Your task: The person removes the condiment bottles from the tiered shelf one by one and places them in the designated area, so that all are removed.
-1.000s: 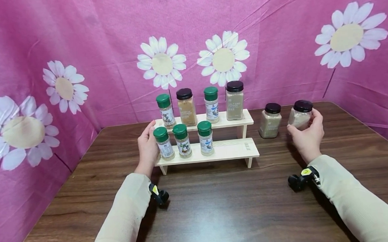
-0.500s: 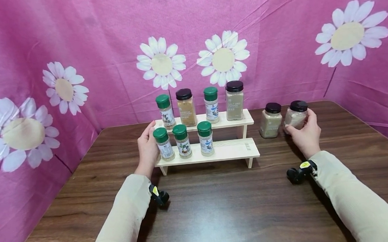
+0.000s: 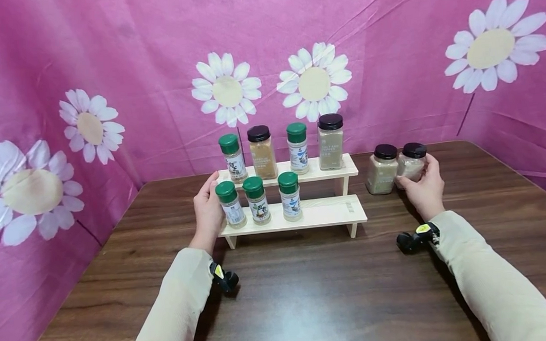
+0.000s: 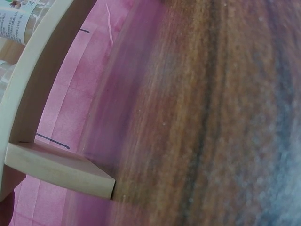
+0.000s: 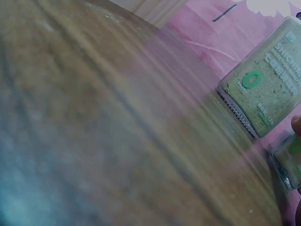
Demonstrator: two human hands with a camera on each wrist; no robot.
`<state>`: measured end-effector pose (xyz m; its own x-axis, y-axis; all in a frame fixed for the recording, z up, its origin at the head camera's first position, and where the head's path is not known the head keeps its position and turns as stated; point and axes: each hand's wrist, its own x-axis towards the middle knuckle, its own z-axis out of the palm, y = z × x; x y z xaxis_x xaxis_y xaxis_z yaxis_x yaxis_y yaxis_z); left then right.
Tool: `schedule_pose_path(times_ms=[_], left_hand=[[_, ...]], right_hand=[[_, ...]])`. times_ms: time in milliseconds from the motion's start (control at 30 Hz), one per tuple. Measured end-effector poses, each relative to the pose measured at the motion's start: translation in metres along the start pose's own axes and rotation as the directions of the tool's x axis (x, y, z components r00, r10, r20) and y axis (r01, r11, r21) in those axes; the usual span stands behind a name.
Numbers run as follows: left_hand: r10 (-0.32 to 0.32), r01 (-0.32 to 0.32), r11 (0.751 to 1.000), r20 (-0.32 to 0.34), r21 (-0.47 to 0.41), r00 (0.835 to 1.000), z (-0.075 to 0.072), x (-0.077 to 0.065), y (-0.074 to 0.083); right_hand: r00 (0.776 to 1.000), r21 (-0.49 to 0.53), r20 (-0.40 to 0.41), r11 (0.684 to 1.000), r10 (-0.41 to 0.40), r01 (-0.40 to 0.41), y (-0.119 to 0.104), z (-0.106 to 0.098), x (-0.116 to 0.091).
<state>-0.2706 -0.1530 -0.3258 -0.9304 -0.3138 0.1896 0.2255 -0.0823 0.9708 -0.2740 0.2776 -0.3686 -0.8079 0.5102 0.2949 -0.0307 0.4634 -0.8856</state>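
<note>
My right hand (image 3: 424,189) grips a square spice jar with a black lid (image 3: 412,166), thumb in front and fingers behind. Close on its left stands another black-lidded jar (image 3: 381,172) of greenish seasoning, large in the right wrist view (image 5: 268,77). My left hand (image 3: 207,210) holds the left end of a two-tier wooden rack (image 3: 328,212); a fingertip shows beside the rack's leg (image 4: 61,172) in the left wrist view. On the upper shelf stand two green-capped shakers and two black-lidded jars, including salt and pepper (image 3: 330,146). Three green-capped shakers (image 3: 258,204) fill the lower shelf's left half.
The rack and jars stand toward the back of a dark wooden table (image 3: 307,287). Behind and at both sides hangs a pink cloth with daisies (image 3: 156,68). Each wrist carries a small black camera (image 3: 415,240).
My right hand has moved left with the jar, bringing it from apart to right beside the other black-lidded jar. My left hand stays at the rack's end.
</note>
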Motion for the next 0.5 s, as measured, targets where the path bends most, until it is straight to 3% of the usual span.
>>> schedule_pose_path(times_ms=[300,500], left_hand=[[0.005,-0.005,1.0,0.009,0.006,1.0,-0.001,-0.003,0.003],[-0.005,0.005,1.0,0.009,0.015,1.0,-0.001,-0.003,0.001]], right_hand=[[0.99,-0.093,0.124,0.993,-0.063,0.074,-0.002,-0.009,-0.002],[0.993,-0.068,0.107,0.996,-0.045,0.053,-0.012,-0.015,-0.004]])
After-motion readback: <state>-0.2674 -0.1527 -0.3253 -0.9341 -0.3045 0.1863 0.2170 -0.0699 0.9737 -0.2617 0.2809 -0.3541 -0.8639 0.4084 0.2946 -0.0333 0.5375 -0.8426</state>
